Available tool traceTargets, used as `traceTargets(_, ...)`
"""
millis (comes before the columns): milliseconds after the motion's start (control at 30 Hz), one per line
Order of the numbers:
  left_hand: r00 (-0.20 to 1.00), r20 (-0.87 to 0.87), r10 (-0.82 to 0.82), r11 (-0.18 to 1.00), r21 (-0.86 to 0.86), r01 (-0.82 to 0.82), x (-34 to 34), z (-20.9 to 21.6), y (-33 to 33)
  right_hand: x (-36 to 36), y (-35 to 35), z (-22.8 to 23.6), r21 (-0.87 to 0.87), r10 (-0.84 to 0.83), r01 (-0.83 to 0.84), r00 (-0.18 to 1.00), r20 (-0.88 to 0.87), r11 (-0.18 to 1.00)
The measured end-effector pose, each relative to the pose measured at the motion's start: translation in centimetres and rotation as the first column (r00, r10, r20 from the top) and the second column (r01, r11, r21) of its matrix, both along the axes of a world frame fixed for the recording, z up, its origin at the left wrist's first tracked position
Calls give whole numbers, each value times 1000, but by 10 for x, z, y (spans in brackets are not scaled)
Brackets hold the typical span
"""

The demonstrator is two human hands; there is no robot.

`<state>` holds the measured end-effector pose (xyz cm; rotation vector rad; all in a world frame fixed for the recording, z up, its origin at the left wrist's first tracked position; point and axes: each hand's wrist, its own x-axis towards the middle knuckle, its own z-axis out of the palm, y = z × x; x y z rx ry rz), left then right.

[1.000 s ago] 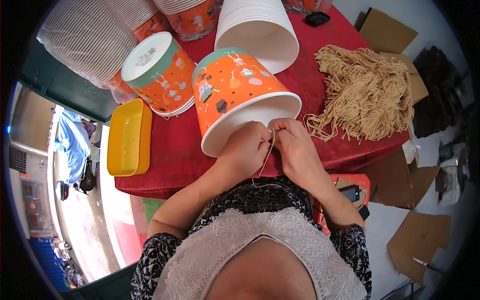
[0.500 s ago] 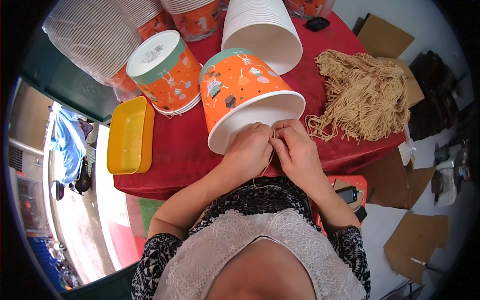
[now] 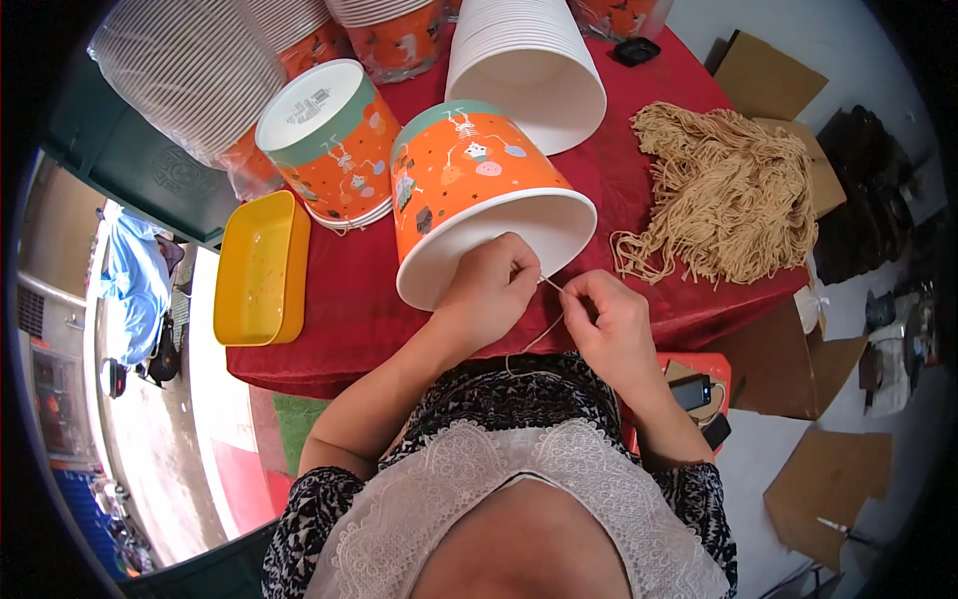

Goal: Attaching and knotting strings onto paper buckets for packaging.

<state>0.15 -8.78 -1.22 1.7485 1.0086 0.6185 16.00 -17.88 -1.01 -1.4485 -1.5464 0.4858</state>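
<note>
Head view: both hands, left (image 3: 491,285) and right (image 3: 611,324), pinching a tan string (image 3: 547,324) by the orange bucket's (image 3: 469,190) rim.

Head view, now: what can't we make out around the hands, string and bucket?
- Left hand fingertips: curled under, so the grip on the string is hidden.
- String's attachment to the bucket: covered by the left hand.
- String's lower end: too thin, lost against the patterned top.
- Right hand palm: turned away.
- Bucket inside: only a sliver shows, the rest faces away.
</note>
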Motion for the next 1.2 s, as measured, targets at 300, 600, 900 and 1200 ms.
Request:
traceTargets(300, 1000, 12, 12, 1000, 22, -12, 0, -5, -1, -17, 3, 8, -17, -57, 54, 985, -163, 998)
traceTargets(600, 1000, -25, -10, 998, -65, 8, -3, 7, -5, -22, 14, 4, -109, -10, 1, 996, -85, 994)
traceTargets(900, 993, 115, 15, 995, -101, -3, -7, 3, -7, -24, 6, 6, 24, -102, 100, 990, 94, 995)
traceTargets(1200, 986, 164, 6, 992, -127, 15, -9, -3, -7, -31, 13, 0, -63, -48, 49, 999, 15, 997)
